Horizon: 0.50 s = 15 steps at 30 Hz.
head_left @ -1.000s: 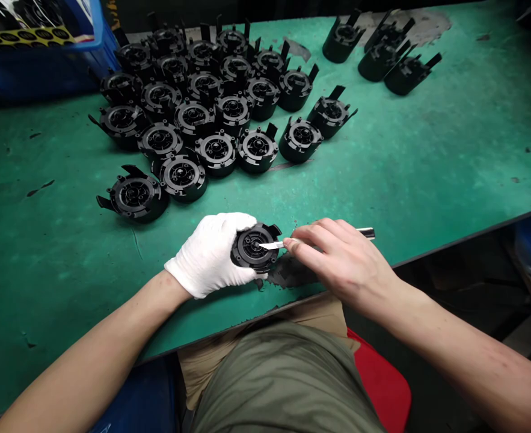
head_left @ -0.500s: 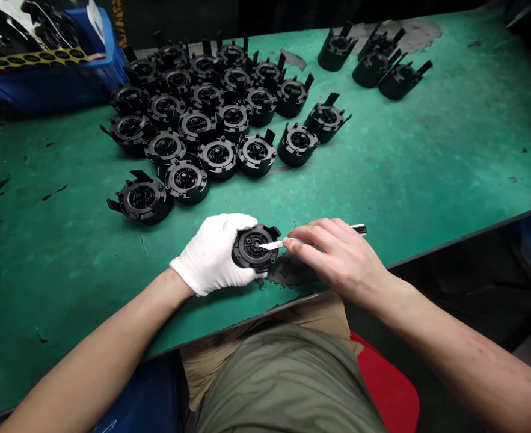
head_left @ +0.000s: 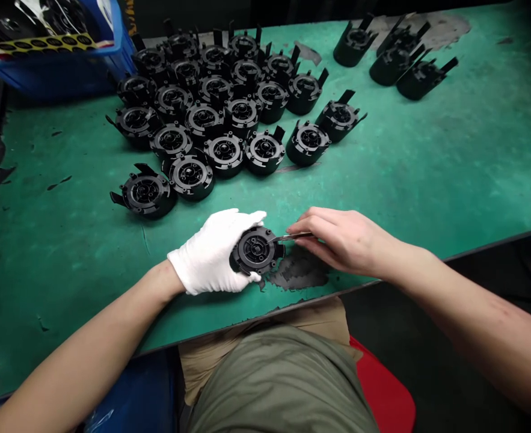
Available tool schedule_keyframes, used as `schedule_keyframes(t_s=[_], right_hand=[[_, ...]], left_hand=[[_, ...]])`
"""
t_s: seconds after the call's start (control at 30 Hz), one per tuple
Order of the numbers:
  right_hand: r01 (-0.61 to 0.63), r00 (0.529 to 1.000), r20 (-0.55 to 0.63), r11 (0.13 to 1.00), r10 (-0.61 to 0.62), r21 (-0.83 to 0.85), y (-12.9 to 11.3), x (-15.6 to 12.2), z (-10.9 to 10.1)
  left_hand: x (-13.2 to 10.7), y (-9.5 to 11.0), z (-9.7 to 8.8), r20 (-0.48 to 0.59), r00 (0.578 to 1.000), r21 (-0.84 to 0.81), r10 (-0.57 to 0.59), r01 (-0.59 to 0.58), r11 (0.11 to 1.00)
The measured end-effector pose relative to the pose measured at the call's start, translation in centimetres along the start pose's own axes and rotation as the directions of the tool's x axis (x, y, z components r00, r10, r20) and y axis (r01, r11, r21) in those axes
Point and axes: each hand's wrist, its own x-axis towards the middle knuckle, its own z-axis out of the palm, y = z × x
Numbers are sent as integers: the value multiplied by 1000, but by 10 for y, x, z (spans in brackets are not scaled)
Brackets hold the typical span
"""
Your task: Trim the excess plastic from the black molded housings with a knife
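My left hand (head_left: pixel 213 252), in a white glove, grips a round black plastic housing (head_left: pixel 257 249) by its side, with the ringed face turned up. My bare right hand (head_left: pixel 337 240) pinches a slim craft knife (head_left: pixel 299 236), its handle partly hidden by my fingers. The blade points left and reaches over the right part of the housing's face; whether it touches the plastic I cannot tell. Below the knife lies a dark worn patch (head_left: pixel 299 272) on the green tabletop (head_left: pixel 395 180).
Several similar black housings (head_left: pixel 224 150) stand close together beyond my hands, some with upright tabs. A smaller group (head_left: pixel 389 63) stands at the back right. A blue bin (head_left: pixel 71 75) with packaged goods occupies the back left. The table's front edge runs just before my body.
The knife has turned from its pale flat side to a thin dark edge, and its tip has shifted right from the housing's centre. The housing is slightly rotated; the view has shifted a little.
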Motion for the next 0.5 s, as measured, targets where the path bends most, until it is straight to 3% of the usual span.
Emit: schedule_keyframes(t_s=[0.17,0.5], right_hand=[[103,994,27,992,-102,-71,6,14,-1],[170,985,86,944,-152,-282,-5,16,-4]], left_hand=[[-1,-2,-10,41,999,-50,-13,15,999],[-2,-9,-2,-6,1000,-7,25,-25,1000]])
